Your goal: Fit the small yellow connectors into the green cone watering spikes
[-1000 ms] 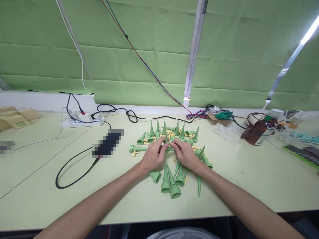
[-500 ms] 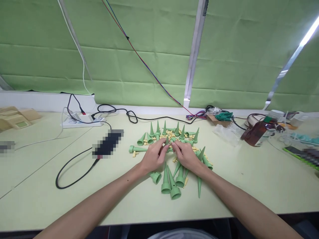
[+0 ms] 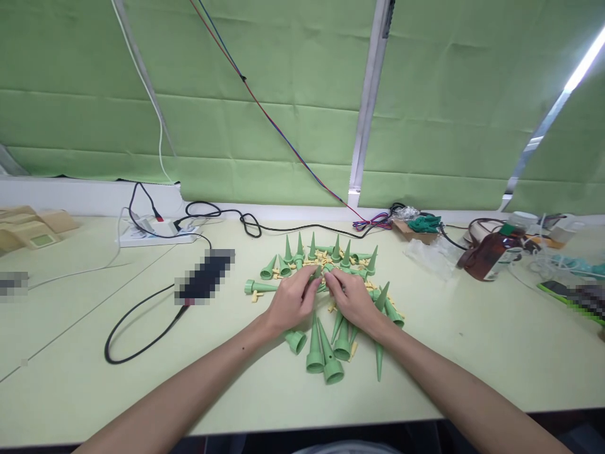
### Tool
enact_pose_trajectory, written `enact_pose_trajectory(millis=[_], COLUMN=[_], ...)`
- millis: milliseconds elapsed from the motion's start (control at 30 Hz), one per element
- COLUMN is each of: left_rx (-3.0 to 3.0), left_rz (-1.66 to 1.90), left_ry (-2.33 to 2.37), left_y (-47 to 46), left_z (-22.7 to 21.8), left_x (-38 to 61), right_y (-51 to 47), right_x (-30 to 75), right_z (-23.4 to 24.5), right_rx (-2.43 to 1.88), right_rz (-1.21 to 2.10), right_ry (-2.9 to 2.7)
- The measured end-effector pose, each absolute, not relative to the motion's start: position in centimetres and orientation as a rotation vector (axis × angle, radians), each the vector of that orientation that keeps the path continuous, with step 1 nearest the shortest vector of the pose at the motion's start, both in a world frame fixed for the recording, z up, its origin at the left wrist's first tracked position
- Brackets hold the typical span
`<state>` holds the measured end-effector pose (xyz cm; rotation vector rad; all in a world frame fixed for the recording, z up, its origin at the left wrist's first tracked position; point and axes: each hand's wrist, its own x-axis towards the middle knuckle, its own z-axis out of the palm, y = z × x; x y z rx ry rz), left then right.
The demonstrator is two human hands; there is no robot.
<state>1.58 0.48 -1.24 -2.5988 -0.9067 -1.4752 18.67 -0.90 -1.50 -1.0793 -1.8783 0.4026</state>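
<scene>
Smooth green plastic cones [image 3: 331, 364], tapering to points and flaring into round, hollow collars, stand and lie on the pale, plain worktop [image 3: 227, 397], small T-shaped yellow fittings [image 3: 256, 296] scattered among them. The left hand [image 3: 293, 296] is curled, thumb and forefinger pinching a slim green spike [image 3: 318, 272]. Just beside it, the right hand [image 3: 352, 296] is bent inward; its grip is hidden. The spike, mostly covered by fingers, is mid-cluster.
</scene>
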Motion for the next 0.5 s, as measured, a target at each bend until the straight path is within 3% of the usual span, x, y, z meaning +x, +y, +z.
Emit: enact_pose_trajectory(millis=[500], left_rx=[-2.600], left_rz=[-1.504], left_ry=[-0.941], left_y=[0.50], left_z=[-1.45], left_x=[1.66], right_y=[-0.91], right_x=[18.81], right_z=[-1.26], right_rx=[-0.990], right_rz=[0.431], right_ry=[-1.898])
